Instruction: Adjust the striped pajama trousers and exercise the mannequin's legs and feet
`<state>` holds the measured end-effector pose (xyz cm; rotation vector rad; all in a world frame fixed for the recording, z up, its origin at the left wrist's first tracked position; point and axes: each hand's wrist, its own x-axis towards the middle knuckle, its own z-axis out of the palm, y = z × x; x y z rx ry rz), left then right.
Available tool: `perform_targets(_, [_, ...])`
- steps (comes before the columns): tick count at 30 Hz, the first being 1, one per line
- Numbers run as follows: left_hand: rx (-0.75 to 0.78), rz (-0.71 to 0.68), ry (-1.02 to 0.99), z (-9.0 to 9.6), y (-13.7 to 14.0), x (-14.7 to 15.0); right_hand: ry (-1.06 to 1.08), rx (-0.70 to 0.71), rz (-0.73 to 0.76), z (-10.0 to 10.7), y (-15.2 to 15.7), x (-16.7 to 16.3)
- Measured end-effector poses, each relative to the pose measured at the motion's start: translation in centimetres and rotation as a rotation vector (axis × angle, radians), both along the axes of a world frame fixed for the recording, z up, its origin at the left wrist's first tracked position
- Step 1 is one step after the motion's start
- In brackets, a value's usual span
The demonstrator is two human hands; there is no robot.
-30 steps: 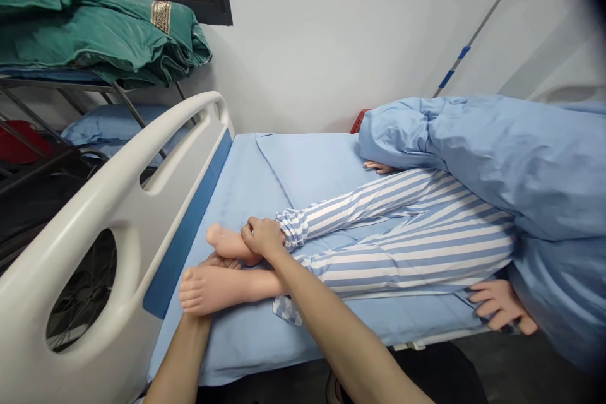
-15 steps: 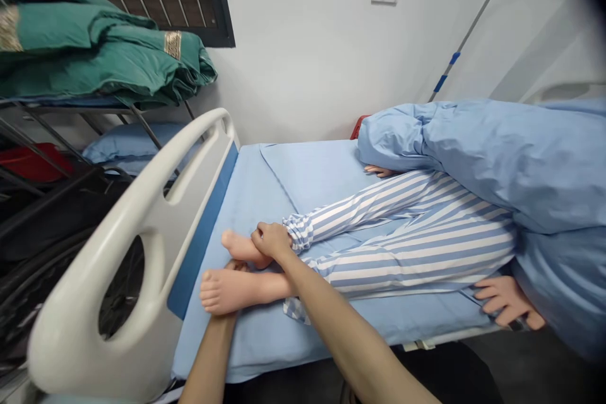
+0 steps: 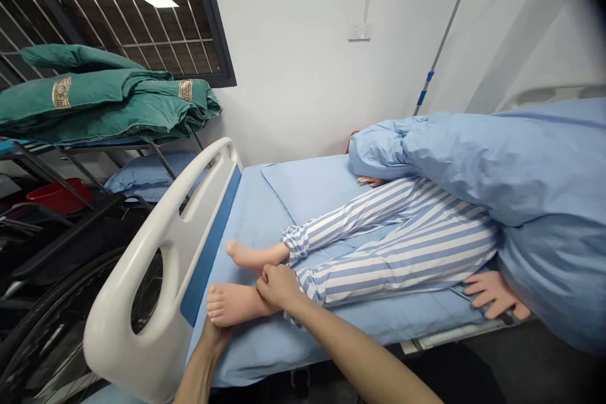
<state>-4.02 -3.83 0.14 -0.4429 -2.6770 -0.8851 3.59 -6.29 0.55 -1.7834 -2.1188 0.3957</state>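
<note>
Head view: near the lower left of the frame, the near foot (image 3: 234, 304) of a lying figure is between my two hands, above the blue sheet (image 3: 255, 205). My right hand (image 3: 278, 284) is curled closed over its ankle, knuckles up. My left hand (image 3: 218, 331) is against its underside near the toes (the fingers are hidden behind it, so I cannot tell how tightly they close). Just above in the frame, the far foot (image 3: 250, 257) lies beside my right hand, toes to the left. Striped trousers (image 3: 402, 259) run from both ankles to the right, where a blue quilt (image 3: 502, 158) covers the figure. At left rises the pale footboard (image 3: 106, 328), with a wheelchair (image 3: 52, 322) beyond it.
</note>
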Motion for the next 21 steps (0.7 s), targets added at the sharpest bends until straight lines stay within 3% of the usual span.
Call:
perform_targets(4, [-0.007,-0.006,-0.016,-0.5,0.2,-0.4,-0.054,0.021,-0.022,0.2,-0.4,-0.1])
perform_targets(16, [-0.025,0.014,0.043,0.7,-0.1,0.6,-0.090,0.042,-0.025,0.4,-0.7,-0.5])
perform_targets(21, [0.027,-0.005,-0.096,0.4,0.0,-0.5,-0.089,0.053,-0.015,0.5,-0.7,-0.7])
